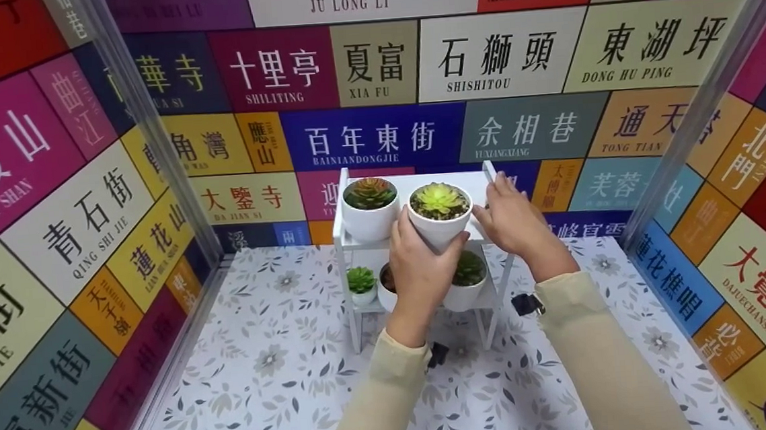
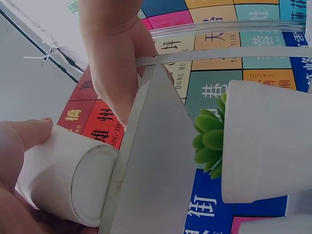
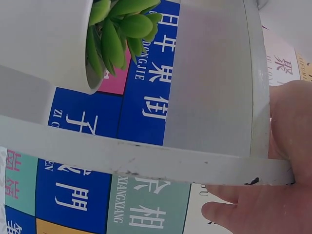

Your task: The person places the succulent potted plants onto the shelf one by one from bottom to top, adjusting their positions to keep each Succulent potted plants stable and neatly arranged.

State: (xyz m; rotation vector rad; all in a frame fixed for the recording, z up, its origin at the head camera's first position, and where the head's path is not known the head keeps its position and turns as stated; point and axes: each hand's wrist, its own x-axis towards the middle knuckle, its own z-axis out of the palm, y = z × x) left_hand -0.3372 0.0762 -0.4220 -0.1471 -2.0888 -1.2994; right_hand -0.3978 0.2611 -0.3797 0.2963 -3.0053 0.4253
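Observation:
My left hand (image 1: 423, 263) grips a white pot (image 1: 443, 230) holding a yellow-green succulent (image 1: 437, 200). In the left wrist view the pot's base (image 2: 92, 187) meets or nearly meets the upper board's front edge (image 2: 117, 185); I cannot tell whether it bears weight. At the right end of the white two-tier shelf (image 1: 339, 245), my right hand (image 1: 518, 222) holds the side frame near its top, thumb on one side and fingers on the other. The right wrist view shows this frame bar (image 3: 146, 158) running into the hand (image 3: 273, 209).
Left of the held pot, a reddish-green succulent in a white pot (image 1: 371, 222) stands on the upper tier. Below are a small green succulent (image 1: 360, 280), a pot mostly hidden by my left hand, and a dark-green one (image 1: 471, 269). Sign-covered walls (image 1: 377, 138) surround the floral tabletop (image 1: 269, 364).

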